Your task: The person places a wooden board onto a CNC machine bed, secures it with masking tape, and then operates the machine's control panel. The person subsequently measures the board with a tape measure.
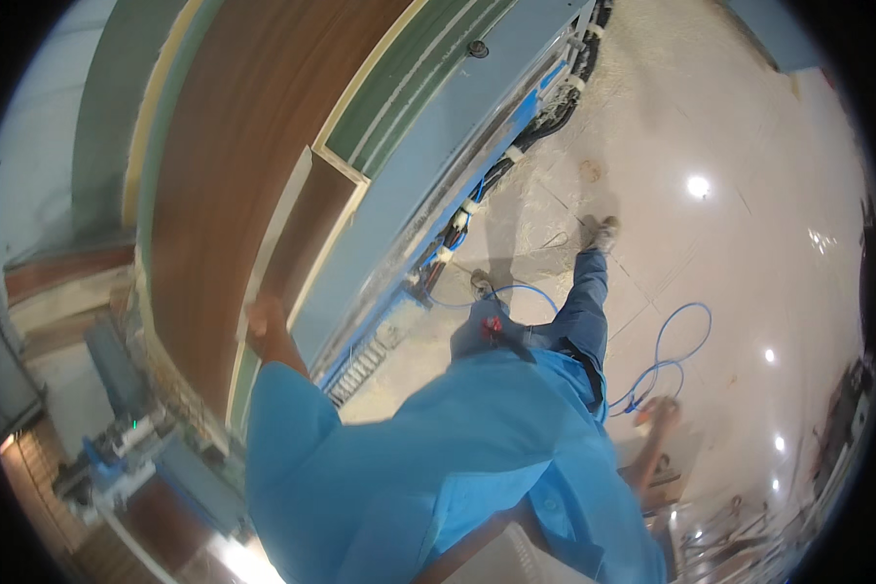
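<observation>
- We find a long pale strip (pixel 278 229) lying lengthwise over the brown boards at the person's left, between a large brown panel (pixel 229 175) and a narrower brown board (pixel 313 229) with a pale edge.
- We note the left hand (pixel 267 319) at the strip's near end, apparently in contact; blur hides the fingers, so we cannot determine whether they grip it or merely rest there.
- We judge the step in hand to be handling or steadying this strip along the board; the next move would call for a sure hold at the near end, with the strip kept in line with the board's edge.
- Beneath the boards we record a green bed (pixel 414 83), bordered by a grey-blue rail (pixel 389 229).
- Along the rail's outer side, we observe a dark cable bundle (pixel 501 170), tied at intervals with pale wraps.
- The right hand (pixel 663 414) hangs well apart, low over the floor (pixel 749 234), near a looped blue hose (pixel 656 364). Its fingers appear curled, possibly about a small reddish item; we cannot confirm a grip.
- At lower left, we see blurred machine parts (pixel 117 457).
</observation>
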`<state>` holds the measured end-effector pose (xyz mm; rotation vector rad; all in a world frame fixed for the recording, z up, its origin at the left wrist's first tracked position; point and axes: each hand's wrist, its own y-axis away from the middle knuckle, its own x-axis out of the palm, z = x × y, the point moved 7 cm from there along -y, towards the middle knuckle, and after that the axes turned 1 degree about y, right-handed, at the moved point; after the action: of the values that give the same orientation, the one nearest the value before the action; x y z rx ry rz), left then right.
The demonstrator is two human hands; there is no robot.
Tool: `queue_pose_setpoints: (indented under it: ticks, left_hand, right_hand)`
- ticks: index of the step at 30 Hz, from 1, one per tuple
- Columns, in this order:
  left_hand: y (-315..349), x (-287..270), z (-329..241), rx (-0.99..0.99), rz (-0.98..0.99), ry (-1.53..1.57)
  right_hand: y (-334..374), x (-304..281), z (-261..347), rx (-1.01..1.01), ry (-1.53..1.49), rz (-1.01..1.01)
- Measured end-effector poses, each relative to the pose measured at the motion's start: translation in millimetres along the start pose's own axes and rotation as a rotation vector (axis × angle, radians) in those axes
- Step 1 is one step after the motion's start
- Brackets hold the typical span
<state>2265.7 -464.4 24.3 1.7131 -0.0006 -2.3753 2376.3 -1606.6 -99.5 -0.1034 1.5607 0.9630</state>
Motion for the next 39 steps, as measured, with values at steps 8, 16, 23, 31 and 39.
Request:
queue_pose_setpoints:
  ticks: [8, 16, 23, 31, 39]
  left_hand:
    - [565, 66, -343, 1.298, 0.346, 0.735]
    - [1116, -71, -425, 2.174, 1.175, 0.357]
    - [1253, -134, -585, 1.996, 1.16, 0.586]
    - [1493, -234, -791, 2.252, 0.568, 0.672]
    - [1818, -369, -992, 2.297, 0.186, 0.984]
  right_hand:
    - [-102, 31, 40, 0.254, -0.644, 0.262]
    - [-222, -292, 345, -0.315, -1.677, 0.058]
    - [-351, -392, 454, -0.42, -2.046, 0.389]
    - [-587, -453, 307, -0.179, -1.1, -0.162]
    - [-716, -436, 57, 0.825, -1.497, -0.257]
